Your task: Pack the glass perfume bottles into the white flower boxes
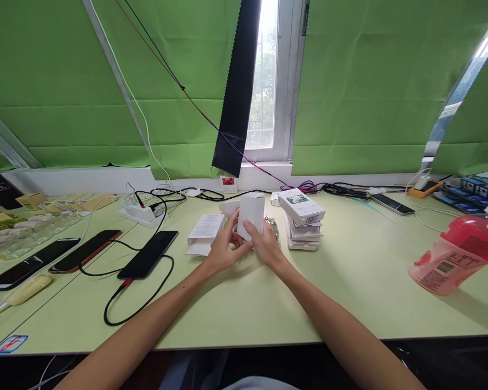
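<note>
A plain white box [252, 208] stands upright between the two hands above the table [236, 309], its lower part pinched by the left hand [225, 246] along the left edge and the right hand [264, 244] at the front and right. Just left lies a white carton [205, 230] with fine print too small to read; to the right, a box stack [303, 225] is topped by a barcode and plant picture. Farther right, a pink bottle [451, 257] bears another barcode beneath large, tilted letters I cannot read surely.
</note>
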`<state>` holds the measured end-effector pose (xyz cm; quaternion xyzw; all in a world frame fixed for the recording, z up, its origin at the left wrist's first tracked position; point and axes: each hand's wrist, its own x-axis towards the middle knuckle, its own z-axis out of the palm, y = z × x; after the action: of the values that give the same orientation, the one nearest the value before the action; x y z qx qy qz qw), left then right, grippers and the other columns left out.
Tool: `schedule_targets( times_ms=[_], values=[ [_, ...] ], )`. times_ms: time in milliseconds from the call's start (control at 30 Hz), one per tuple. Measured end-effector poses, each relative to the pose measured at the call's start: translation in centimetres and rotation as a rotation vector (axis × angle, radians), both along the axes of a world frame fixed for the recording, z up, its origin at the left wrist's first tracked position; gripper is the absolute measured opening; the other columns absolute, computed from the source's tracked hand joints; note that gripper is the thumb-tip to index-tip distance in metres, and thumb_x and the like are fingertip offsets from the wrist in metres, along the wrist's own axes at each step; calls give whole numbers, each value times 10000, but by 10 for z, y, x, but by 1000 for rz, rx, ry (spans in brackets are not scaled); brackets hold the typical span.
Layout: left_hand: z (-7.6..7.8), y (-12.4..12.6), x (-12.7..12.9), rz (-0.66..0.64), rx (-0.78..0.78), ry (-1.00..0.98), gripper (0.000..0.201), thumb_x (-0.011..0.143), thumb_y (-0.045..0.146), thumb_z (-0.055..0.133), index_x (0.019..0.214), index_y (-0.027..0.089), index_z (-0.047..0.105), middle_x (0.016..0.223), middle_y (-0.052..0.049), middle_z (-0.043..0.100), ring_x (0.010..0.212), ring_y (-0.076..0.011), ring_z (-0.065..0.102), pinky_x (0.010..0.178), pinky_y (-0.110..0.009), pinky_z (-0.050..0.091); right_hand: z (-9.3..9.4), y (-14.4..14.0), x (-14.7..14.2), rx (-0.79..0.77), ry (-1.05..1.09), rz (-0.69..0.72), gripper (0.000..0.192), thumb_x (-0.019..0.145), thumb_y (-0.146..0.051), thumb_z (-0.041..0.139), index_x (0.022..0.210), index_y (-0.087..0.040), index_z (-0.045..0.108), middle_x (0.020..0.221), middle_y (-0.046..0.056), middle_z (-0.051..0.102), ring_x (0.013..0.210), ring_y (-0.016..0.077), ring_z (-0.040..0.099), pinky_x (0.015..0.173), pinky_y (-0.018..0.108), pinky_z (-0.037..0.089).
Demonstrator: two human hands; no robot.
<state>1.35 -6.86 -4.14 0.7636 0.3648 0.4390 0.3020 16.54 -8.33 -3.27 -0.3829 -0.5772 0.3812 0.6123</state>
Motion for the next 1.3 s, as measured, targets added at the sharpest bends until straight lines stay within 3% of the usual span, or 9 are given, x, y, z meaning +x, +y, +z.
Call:
schedule_targets(
  times_ms=[133,367,467,733,933,1300],
  values=[
    [0,0,1,4,84,-18,952,838,422,753,1629,248,253,1346,-154,620,607,-62,566,560,-243,525,-2,-1,-1,-31,14,65,385,921,-540,606,1109,-217,700,1032,61,768,923,243,709,798,354,573],
    [1,-4,4,78,185,-17,965,797,356,756,1610,200,260,996,-38,683,514,-48,522,503,-208,469,-2,-3,-2,45,51,-2,432,912,-495,644,1242,-217,621,1090,67,767,964,249,716,837,371,573],
    [3,-8,7,111,210,-16,965,785,335,749,1609,205,265,949,-14,664,498,-48,520,493,-207,457,2,-6,-2,60,48,-44,435,911,-477,641,1261,-224,583,1103,67,760,969,248,708,828,370,571],
    [4,-12,12,246,240,0,997,777,382,770,1623,245,261,929,2,635,521,-61,470,489,-225,444,6,-12,-2,69,27,-90,344,964,-484,588,1213,-254,530,1102,63,750,946,246,708,807,380,581],
    [5,-12,12,280,204,27,1020,774,392,776,1635,199,263,854,11,598,526,-74,432,486,-225,393,5,-8,-4,70,0,-100,315,983,-502,553,1158,-243,516,1090,86,750,962,256,712,817,387,573],
    [5,-11,14,318,193,67,944,799,415,766,1616,215,338,995,-31,639,536,-57,374,492,-227,346,-2,0,-2,31,68,-81,297,1001,-540,526,1107,-263,511,1012,51,733,858,232,695,742,377,566]
  ],
)
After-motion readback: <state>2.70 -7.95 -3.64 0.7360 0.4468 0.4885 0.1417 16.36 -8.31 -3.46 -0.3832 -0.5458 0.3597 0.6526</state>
